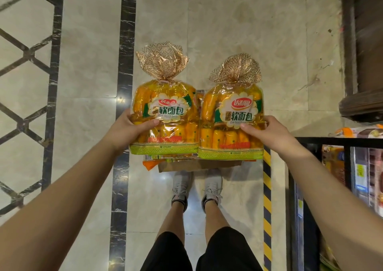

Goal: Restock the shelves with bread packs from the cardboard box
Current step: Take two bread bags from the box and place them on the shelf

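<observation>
1. Observed two packs held up side by side above the floor (228, 32), inner edges touching: left bread pack (165, 113) and right bread pack (232, 115). Printed fronts up toward the camera, tied necks pointing far.
2. Noted left hand (128, 129) gripping the outer left edge of the left bread pack, thumb laid across the front film. Fingers behind, hidden.
3. Noted right hand (267, 131) gripping the outer right edge of the right bread pack likewise, thumb on the front, fingers out of sight.
4. Seen just below the packs: a sliver of the cardboard box (186, 167) on the floor, just beyond the shoes (182, 185), with orange packaging (149, 165) showing at its left end. Contents otherwise covered.
5. Located shelf (323, 141) at near right: black frame, goods on it, well apart from both packs.
6. Judged light and soft: small rolls in thin glossy film, likely slippery and easily crushed. Avoid squeezing the middle.
7. Best taken by the side edges as here, or supported under the flat green base. Gathered neck below the gold frill probably usable too, though liable to swing.
8. Step in hand, by judgement: carrying both packs to the shelf, neither yet placed.
</observation>
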Demonstrator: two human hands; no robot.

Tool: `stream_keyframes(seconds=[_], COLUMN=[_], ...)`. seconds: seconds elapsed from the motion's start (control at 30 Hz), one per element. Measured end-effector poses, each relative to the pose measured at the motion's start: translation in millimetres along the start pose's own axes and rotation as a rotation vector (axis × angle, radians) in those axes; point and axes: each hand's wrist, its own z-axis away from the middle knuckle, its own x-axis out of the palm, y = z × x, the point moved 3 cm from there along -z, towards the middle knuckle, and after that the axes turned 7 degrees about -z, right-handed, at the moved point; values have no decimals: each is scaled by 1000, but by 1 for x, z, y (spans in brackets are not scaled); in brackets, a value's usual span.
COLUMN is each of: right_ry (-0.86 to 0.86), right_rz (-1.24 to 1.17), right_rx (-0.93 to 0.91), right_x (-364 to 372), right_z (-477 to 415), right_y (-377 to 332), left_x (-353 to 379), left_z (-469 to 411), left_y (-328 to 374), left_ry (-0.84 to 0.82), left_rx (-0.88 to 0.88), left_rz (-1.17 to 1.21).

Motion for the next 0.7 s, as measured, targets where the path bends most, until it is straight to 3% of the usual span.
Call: stream_keyframes(seconds=[0.4, 0.7], right_ry=[-256, -230], right_rz=[-491, -666], right_rx=[-53, -21], right_x=[4, -6], right_z=[11, 23], right_y=[5, 15], left_x=[-7, -8], left_z=[2, 12], left_y=[-8, -14], left_ry=[-58, -110], left_rx=[-24, 7], left_rz=[27, 112])
